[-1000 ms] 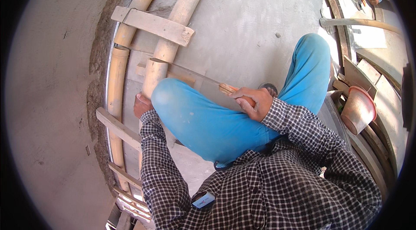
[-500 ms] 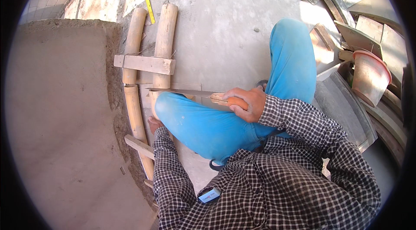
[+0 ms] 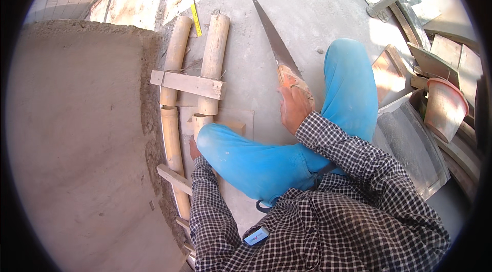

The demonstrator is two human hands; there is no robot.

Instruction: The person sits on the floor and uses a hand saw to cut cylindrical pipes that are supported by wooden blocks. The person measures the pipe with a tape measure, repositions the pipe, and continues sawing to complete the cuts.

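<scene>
A hand saw (image 3: 278,41) with a toothed grey blade and a worn orange-and-wood handle is gripped in my right hand (image 3: 295,107). Its blade points up and away, apart from the bamboo. My left hand (image 3: 194,148) is mostly hidden behind my blue-trousered knee, beside the near piece of a bamboo pole (image 3: 201,121); its fingers do not show. Beyond that piece, the far length of the pole (image 3: 214,59) is cut apart from it. A second bamboo pole (image 3: 175,59) runs alongside on the left, and a flat wooden crosspiece (image 3: 188,84) spans both.
A raised concrete slab (image 3: 82,133) borders the left side. A yellow tape measure blade (image 3: 196,19) lies past the poles. At right stand a reddish bucket (image 3: 443,110), a dark trough (image 3: 410,141) and stacked boards. A wooden block (image 3: 233,127) sits near my knee.
The saw has come away from the bamboo and swung up to the right, turning from sideways to pointing away. A gap now shows between the pole's two pieces. My left hand stays low by the bamboo.
</scene>
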